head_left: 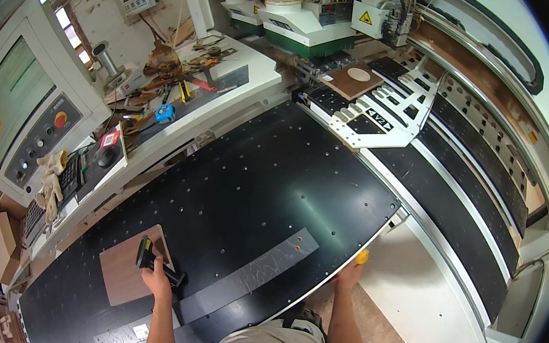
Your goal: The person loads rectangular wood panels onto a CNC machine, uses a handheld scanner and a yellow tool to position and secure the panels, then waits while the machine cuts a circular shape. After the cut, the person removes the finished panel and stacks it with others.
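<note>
My left hand (157,280) is closed round the grip of a black handheld barcode scanner (144,253). The scanner is over a brown wood-grain panel (116,274), which lies flat on the black machine table (216,199). Beyond the table's right edge, my right hand (348,275) hangs low, seemingly curled round a small yellow-orange object (362,257). Most of that object and the fingers are hidden, so its kind does not show. Between my hands, a long grey strip (255,272) runs along the tabletop.
A control screen (12,101) stands at left, near a keyboard, work gloves (49,185) and a mouse (107,156). Tools and a blue tape measure (165,113) clutter the side bench. At back right, a white slotted plate (390,120) and another brown panel (353,80) sit on the machine bed.
</note>
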`<control>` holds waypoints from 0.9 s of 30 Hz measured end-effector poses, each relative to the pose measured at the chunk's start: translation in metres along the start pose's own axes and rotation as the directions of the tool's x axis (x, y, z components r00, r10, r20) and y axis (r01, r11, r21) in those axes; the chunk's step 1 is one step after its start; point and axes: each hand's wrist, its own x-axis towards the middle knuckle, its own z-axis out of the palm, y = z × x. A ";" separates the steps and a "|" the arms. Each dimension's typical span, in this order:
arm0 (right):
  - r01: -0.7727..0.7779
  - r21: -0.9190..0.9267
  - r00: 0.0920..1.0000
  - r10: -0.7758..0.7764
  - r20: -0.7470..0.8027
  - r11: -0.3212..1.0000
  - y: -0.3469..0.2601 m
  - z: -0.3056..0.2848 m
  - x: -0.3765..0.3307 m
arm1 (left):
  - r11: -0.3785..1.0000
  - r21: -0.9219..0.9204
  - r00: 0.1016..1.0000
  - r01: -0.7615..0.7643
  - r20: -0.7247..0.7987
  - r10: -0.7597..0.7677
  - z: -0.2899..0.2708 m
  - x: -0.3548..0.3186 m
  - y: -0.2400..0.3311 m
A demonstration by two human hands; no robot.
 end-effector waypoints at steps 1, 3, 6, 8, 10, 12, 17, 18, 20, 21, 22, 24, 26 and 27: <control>-0.045 -0.183 0.982 0.077 0.173 0.982 0.012 -0.007 -0.001 | 1.000 0.001 1.000 0.014 0.000 -0.014 0.001 -0.002 0.002; -0.038 -0.446 0.949 0.173 0.265 0.894 0.018 -0.012 0.007 | 0.999 -0.010 0.999 0.041 0.013 -0.041 0.003 -0.005 0.008; 0.154 -0.454 0.987 -0.117 0.107 0.878 -0.027 -0.018 0.059 | 1.000 0.005 1.000 0.006 -0.010 -0.006 0.006 -0.011 0.015; 0.376 -0.307 0.920 -0.391 0.015 0.874 -0.079 -0.008 0.091 | 1.000 -0.003 1.000 0.001 -0.009 -0.001 0.008 -0.015 0.019; 0.629 -0.330 0.768 -0.629 0.121 0.704 -0.136 0.013 0.111 | 1.000 0.004 1.000 0.016 -0.016 -0.016 0.010 -0.017 0.022; 0.762 -0.381 0.642 -0.686 0.341 0.524 -0.182 0.049 0.117 | 0.997 0.043 0.998 0.057 -0.039 -0.056 0.012 -0.018 0.025; 0.944 -0.061 0.281 -0.695 0.662 0.324 -0.229 0.193 0.110 | 0.993 0.018 0.992 0.117 -0.042 -0.116 0.015 -0.024 0.033; 0.956 -0.011 0.220 -0.696 0.683 0.292 -0.229 0.226 0.105 | 0.995 0.005 0.995 0.096 -0.042 -0.095 0.015 -0.026 0.035; 0.983 0.063 0.077 -0.692 0.718 0.175 -0.230 0.291 0.089 | 0.984 0.051 0.985 0.173 -0.028 -0.172 0.013 -0.029 0.041; 0.976 0.044 0.099 -0.610 0.786 0.215 -0.231 0.321 0.079 | 0.980 0.061 0.982 0.190 -0.005 -0.190 0.011 -0.030 0.045; 0.974 0.054 0.084 -0.579 0.811 0.218 -0.233 0.348 0.067 | 0.967 0.098 0.972 0.235 -0.016 -0.235 0.010 -0.030 0.049; 0.984 0.036 0.053 -0.485 0.873 0.173 -0.233 0.383 0.044 | 0.979 0.077 0.982 0.190 -0.015 -0.189 0.011 -0.029 0.059; 0.976 0.134 -0.039 -0.470 0.882 0.171 -0.228 0.397 0.025 | 0.973 0.166 0.987 0.159 -0.027 -0.157 0.010 -0.030 0.070; 0.976 0.147 -0.054 -0.477 0.877 0.159 -0.224 0.396 0.019 | 0.972 0.153 0.984 0.178 -0.013 -0.178 0.011 -0.031 0.076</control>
